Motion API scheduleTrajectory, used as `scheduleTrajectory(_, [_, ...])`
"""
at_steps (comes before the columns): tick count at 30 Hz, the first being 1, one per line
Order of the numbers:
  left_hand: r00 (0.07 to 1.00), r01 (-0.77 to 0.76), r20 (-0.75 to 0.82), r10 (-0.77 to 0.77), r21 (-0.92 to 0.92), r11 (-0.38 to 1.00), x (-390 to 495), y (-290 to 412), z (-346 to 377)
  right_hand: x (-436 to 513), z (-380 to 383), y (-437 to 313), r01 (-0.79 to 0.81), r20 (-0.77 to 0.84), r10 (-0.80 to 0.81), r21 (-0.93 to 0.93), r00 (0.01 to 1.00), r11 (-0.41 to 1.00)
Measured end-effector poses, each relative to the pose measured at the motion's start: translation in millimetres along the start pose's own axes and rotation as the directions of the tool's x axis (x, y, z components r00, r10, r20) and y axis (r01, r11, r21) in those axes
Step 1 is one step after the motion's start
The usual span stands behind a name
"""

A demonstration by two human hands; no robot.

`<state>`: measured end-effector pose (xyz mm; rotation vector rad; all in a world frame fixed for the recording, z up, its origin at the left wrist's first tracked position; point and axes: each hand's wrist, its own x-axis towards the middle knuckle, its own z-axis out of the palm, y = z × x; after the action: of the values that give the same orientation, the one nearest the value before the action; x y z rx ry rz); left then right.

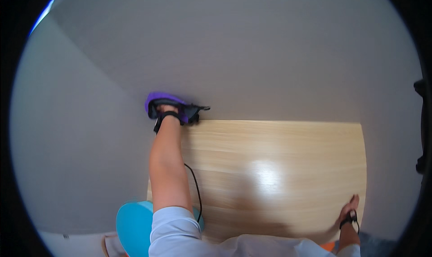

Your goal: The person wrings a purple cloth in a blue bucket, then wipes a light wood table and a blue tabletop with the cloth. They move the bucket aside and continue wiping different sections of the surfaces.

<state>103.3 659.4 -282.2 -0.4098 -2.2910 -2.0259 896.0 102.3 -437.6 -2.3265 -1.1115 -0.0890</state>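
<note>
My left hand (pixel 167 108) reaches to the far left corner of a light wood tabletop (pixel 270 149). It is closed around a black-and-purple item (pixel 163 96), perhaps a bag, held against or close to the grey wall; blur and the arm hide its exact kind. A dark strap or tip sticks out from the item to the right. My right hand (pixel 348 209) is by the right edge of the tabletop, with nothing seen in it. Both wrists wear black bands, and a black cable (pixel 196 186) runs beside my left forearm.
A grey wall (pixel 253 54) rises behind the tabletop, and grey surfaces flank it. A turquoise rounded object (pixel 135 223), perhaps a bin or stool, is at the lower left. Black parts (pixel 420 88) show at the far right rim. Something orange (pixel 328 246) shows beside my shirt.
</note>
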Motion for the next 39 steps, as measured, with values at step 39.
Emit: scheduleTrajectory(39, [-0.324, -0.519, 0.946, -0.011, -0.169, 0.838, -253.3, 171.8, -192.1, -12.7, -89.3, -260.5, 0.11, 0.041, -0.107, -0.104, 0.993, 0.988])
